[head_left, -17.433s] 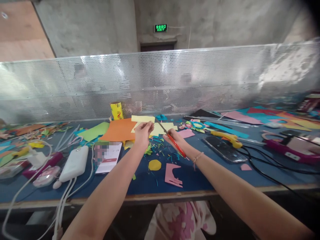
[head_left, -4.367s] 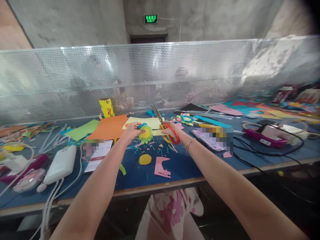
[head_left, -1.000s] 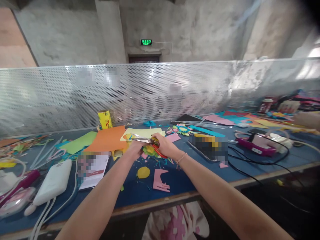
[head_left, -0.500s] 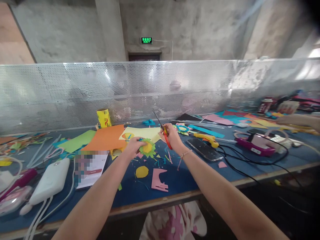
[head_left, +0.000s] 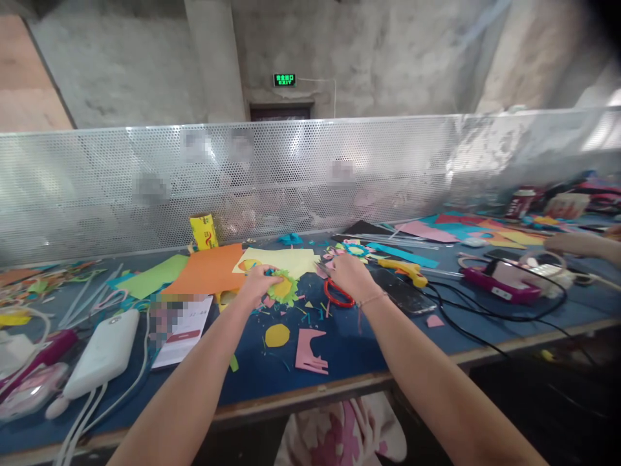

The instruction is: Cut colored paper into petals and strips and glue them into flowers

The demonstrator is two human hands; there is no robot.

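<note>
1. The person's two hands are apart above the blue-topped table.
2. The left hand is pinched on the rim of a round paper flower with a yellow centre and a fringed green edge, which sits between the two hands, just beside the left fingers.
3. The right hand is bent downward over a pair of scissors with red loop handles; the loops show just below the hand and part of the blades to its left. One cannot tell whether its fingers grip the scissors.
4. Beyond and between the hands lies a pale yellow paper sheet; an orange paper sheet lies to the left of the left hand.
5. Just beyond the right hand is a paper flower with a blue ring.
6. To the right of the right hand are a yellow glue gun and a dark smartphone, partly hidden by the wrist.
7. Nearer the person than the hands, a yellow paper disc lies beside a notched pink paper offcut.
</note>
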